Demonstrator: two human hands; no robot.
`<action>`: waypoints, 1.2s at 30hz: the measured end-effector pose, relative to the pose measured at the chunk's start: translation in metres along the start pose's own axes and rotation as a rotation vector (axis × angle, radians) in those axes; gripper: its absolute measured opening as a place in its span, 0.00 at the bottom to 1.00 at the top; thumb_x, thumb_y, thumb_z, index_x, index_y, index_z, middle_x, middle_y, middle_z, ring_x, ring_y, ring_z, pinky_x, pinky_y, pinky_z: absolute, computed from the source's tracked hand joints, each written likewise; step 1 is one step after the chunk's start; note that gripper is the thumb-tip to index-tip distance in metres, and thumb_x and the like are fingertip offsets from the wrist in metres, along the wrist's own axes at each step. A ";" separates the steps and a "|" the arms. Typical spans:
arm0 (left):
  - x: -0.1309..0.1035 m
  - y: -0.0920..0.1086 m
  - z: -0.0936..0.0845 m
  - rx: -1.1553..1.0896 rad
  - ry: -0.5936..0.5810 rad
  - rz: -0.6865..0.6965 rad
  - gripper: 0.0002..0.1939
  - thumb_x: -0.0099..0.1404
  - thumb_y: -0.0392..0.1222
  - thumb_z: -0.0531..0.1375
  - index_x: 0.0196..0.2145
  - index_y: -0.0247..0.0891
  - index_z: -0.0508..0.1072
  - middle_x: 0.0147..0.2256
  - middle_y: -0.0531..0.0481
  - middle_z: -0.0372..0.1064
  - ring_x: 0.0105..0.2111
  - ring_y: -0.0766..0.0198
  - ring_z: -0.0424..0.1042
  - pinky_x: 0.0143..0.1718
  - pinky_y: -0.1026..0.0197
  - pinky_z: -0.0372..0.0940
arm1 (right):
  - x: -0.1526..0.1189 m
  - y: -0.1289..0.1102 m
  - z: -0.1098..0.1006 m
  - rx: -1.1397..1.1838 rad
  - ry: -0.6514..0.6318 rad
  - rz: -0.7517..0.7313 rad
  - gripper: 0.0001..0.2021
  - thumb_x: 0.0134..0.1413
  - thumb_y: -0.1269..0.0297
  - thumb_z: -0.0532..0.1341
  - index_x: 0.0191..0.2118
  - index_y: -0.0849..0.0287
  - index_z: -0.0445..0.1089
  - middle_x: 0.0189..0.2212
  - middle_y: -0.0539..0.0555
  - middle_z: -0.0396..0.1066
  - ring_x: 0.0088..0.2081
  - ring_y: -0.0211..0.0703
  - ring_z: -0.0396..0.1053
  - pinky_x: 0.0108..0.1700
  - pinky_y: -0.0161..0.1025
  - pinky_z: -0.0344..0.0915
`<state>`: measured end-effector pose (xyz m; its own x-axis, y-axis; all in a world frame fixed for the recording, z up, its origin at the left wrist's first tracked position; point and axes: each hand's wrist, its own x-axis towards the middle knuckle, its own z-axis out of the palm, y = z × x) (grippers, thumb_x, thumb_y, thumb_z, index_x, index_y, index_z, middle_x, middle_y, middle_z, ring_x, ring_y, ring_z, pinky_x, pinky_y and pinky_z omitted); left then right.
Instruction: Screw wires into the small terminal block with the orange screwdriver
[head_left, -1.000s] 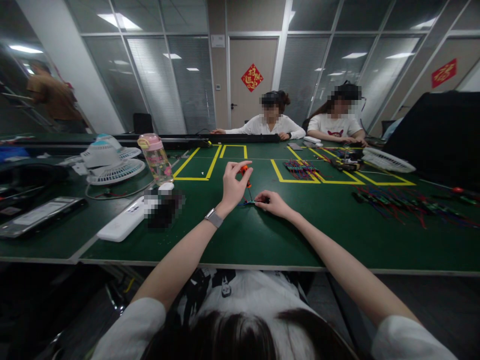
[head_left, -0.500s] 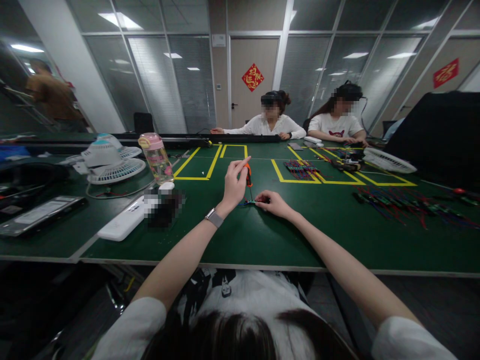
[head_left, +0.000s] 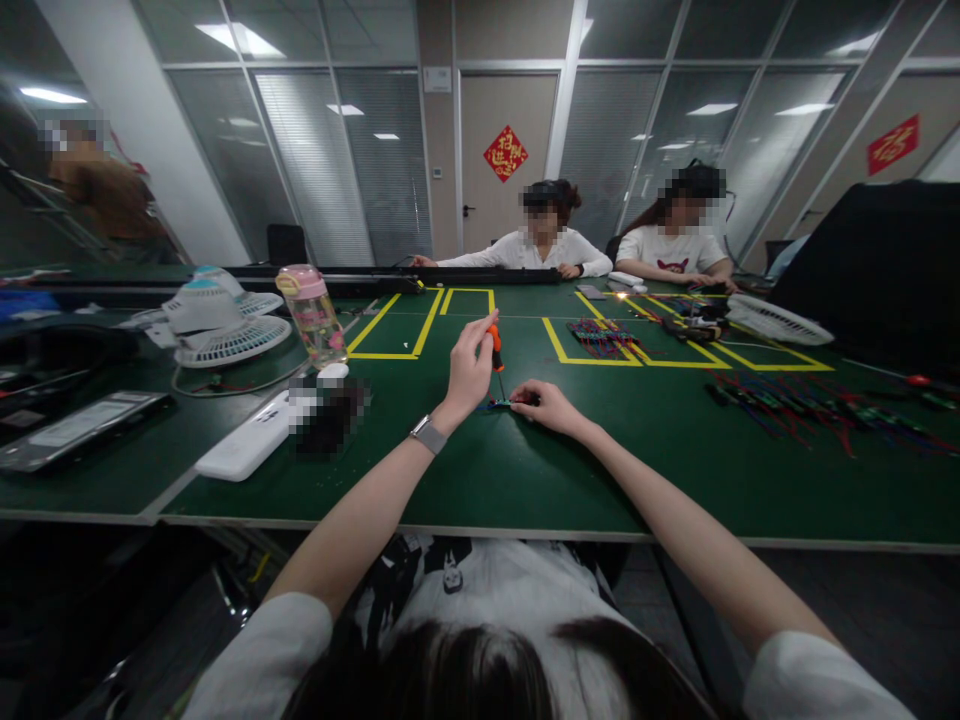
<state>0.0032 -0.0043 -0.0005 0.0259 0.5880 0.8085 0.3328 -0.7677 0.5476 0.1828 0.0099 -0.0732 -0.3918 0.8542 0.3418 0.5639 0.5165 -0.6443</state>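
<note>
My left hand (head_left: 472, 362) is closed around the orange and black handle of a screwdriver (head_left: 496, 350), which stands nearly upright. Its thin shaft points down at a small green circuit board (head_left: 501, 404) lying on the green table. Whether the tip sits in a screw is too small to tell. With fingertips pinched, my right hand (head_left: 546, 408) grips the right end of that board and hides part of it. Bits of blue wire show at the board's left end.
A bottle (head_left: 311, 315), a white fan (head_left: 225, 330) and a white power bank (head_left: 251, 440) are on the left. Wired boards (head_left: 810, 405) lie at the right, more (head_left: 604, 338) inside yellow tape. Two people sit across the table; another stands far left.
My left fingers have curled in around the screwdriver handle, where the index finger stretched out before. My right hand and the board stay put. A bright spark shows near the people opposite.
</note>
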 end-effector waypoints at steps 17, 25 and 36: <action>-0.002 0.001 0.000 0.080 0.036 0.026 0.13 0.67 0.42 0.54 0.48 0.43 0.71 0.38 0.49 0.67 0.39 0.64 0.67 0.44 0.61 0.63 | 0.000 0.001 0.001 0.022 0.013 0.013 0.09 0.48 0.64 0.63 0.35 0.63 0.73 0.29 0.53 0.71 0.30 0.38 0.67 0.34 0.36 0.63; -0.001 0.002 0.000 0.019 -0.005 -0.015 0.17 0.70 0.38 0.47 0.52 0.44 0.68 0.44 0.47 0.66 0.45 0.64 0.67 0.48 0.61 0.62 | 0.000 0.001 0.001 0.038 0.007 0.012 0.09 0.48 0.64 0.62 0.35 0.63 0.72 0.28 0.52 0.70 0.30 0.38 0.66 0.34 0.36 0.62; -0.002 0.001 0.001 0.050 0.050 0.003 0.14 0.70 0.42 0.49 0.49 0.42 0.70 0.42 0.47 0.67 0.43 0.64 0.68 0.47 0.60 0.62 | 0.000 -0.001 0.000 0.002 0.004 -0.003 0.09 0.48 0.64 0.62 0.34 0.63 0.73 0.27 0.52 0.70 0.29 0.37 0.64 0.33 0.35 0.61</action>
<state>0.0043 -0.0064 -0.0013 -0.0199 0.5716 0.8203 0.3796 -0.7547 0.5351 0.1821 0.0093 -0.0730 -0.3906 0.8527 0.3470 0.5612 0.5194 -0.6444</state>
